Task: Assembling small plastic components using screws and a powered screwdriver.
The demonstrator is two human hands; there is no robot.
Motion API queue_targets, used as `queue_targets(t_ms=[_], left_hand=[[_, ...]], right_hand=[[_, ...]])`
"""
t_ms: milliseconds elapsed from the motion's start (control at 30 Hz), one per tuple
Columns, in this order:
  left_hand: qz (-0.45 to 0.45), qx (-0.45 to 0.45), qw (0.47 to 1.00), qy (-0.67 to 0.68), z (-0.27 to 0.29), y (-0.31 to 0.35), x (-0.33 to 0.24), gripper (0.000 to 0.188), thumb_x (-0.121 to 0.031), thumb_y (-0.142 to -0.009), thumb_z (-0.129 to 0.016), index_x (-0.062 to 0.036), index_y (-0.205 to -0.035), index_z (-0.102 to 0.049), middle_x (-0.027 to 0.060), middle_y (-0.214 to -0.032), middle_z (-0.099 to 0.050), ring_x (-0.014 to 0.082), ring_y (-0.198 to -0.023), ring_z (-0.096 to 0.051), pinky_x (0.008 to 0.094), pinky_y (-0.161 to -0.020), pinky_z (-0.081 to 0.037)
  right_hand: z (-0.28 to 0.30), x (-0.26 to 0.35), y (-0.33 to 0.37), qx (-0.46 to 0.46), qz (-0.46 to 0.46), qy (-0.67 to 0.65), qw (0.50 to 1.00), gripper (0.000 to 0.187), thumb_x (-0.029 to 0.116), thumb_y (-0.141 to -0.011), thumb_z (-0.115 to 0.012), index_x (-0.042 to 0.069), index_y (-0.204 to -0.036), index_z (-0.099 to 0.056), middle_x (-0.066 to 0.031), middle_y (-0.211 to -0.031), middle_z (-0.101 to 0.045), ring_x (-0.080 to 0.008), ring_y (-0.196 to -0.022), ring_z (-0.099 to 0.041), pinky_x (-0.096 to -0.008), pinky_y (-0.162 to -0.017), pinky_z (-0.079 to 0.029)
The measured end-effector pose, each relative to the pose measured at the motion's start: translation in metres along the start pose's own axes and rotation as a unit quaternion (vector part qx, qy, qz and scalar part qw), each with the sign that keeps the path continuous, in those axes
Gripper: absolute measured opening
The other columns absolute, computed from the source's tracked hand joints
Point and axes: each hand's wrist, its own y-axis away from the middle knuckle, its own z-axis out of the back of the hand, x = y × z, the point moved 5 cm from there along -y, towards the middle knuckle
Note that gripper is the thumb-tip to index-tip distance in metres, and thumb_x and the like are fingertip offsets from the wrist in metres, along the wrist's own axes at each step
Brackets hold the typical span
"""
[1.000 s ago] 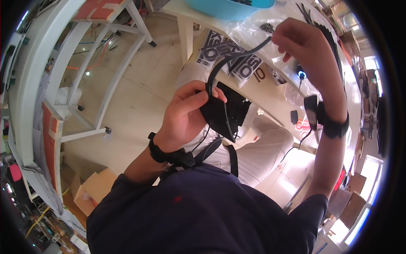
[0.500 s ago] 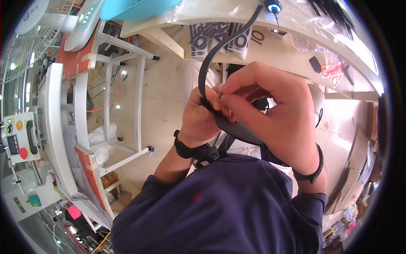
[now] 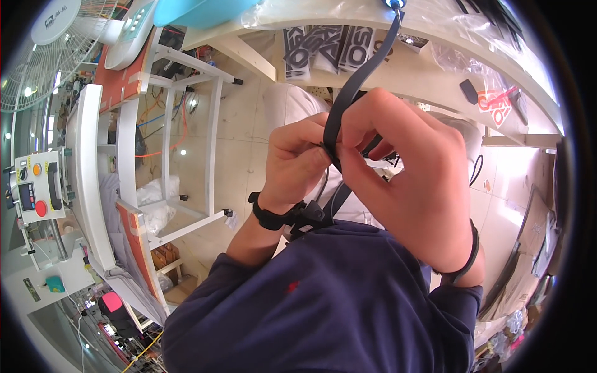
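Note:
A long black strap (image 3: 351,90) runs down from the table edge into my fingers, above my lap. My left hand (image 3: 296,158) is closed, pinching the strap between thumb and forefinger. From the other side my right hand (image 3: 407,158) also grips it, its thumb and forefinger pressed together right beside the left fingertips. Whether a small part sits between the fingertips is hidden. At the strap's upper end is a small blue, lit device (image 3: 393,5) on the table. Black bands circle both my wrists.
Ahead is a pale table (image 3: 429,40) with plastic film on it, and printed bags (image 3: 323,50) lie on the shelf below. A white metal frame (image 3: 214,149) stands at left, near a fan (image 3: 74,37) and a control box (image 3: 38,186). A turquoise basin (image 3: 199,11) is at the top.
The strap has shifted right and straightened, and its lower stretch no longer lies across my right palm. My left fingers have turned upward to pinch it. The whole view has shifted slightly.

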Motion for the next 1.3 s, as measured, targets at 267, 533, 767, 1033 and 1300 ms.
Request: queue_targets(t_ms=[267, 533, 767, 1033, 1300], left_hand=[[0.031, -0.065, 0.993, -0.091, -0.006, 0.003, -0.005, 0.014, 0.004, -0.091, -0.060, 0.0089, -0.103, -0.065, 0.0136, -0.104, -0.065, 0.0159, -0.094, -0.061, 0.0278, -0.082, -0.048], [0.073, -0.142, 0.962, -0.223, -0.021, -0.001, -0.019, 0.012, 0.001, -0.092, -0.066, 0.0075, -0.102, -0.066, 0.0046, -0.089, -0.067, 0.0069, -0.079, -0.061, 0.0208, -0.069, -0.048], [0.127, -0.175, 0.929, -0.301, -0.023, 0.003, -0.021, 0.013, -0.002, -0.091, -0.068, 0.0061, -0.101, -0.067, 0.0039, -0.086, -0.068, 0.0061, -0.075, -0.061, 0.0204, -0.067, -0.048], [0.166, -0.180, 0.921, -0.301, -0.020, 0.003, -0.018, 0.013, -0.001, -0.092, -0.065, 0.0061, -0.102, -0.067, 0.0045, -0.089, -0.069, 0.0073, -0.078, -0.062, 0.0211, -0.070, -0.049], [0.192, -0.155, 0.896, -0.369, -0.022, -0.004, -0.020, 0.013, -0.002, -0.094, -0.062, 0.0052, -0.103, -0.068, 0.0017, -0.086, -0.068, 0.0045, -0.078, -0.060, 0.0202, -0.069, -0.048]], right_hand=[[-0.004, -0.025, 0.004, 0.009, -0.115, -0.168, 0.979, 0.017, -0.003, -0.078, -0.067, 0.004, -0.085, -0.054, 0.0008, -0.080, -0.063, -0.0059, -0.074, -0.061, -0.0216, -0.063, -0.050], [-0.012, -0.046, 0.011, 0.032, -0.193, -0.246, 0.949, 0.016, -0.001, -0.083, -0.063, 0.004, -0.090, -0.050, 0.0015, -0.084, -0.057, -0.0030, -0.080, -0.056, -0.0196, -0.065, -0.047], [-0.019, -0.048, 0.020, 0.022, -0.162, -0.301, 0.939, 0.014, 0.004, -0.091, -0.064, 0.001, -0.101, -0.055, 0.0002, -0.091, -0.059, -0.0041, -0.083, -0.055, -0.0199, -0.074, -0.046], [-0.028, -0.061, 0.020, -0.041, -0.188, -0.314, 0.930, 0.017, 0.007, -0.090, -0.069, 0.000, -0.102, -0.060, -0.0027, -0.089, -0.067, -0.0052, -0.082, -0.063, -0.0185, -0.066, -0.049], [-0.033, -0.065, 0.020, -0.055, -0.165, -0.276, 0.945, 0.021, 0.005, -0.089, -0.068, 0.002, -0.107, -0.057, -0.0027, -0.091, -0.066, -0.0077, -0.084, -0.062, -0.0215, -0.067, -0.048]])
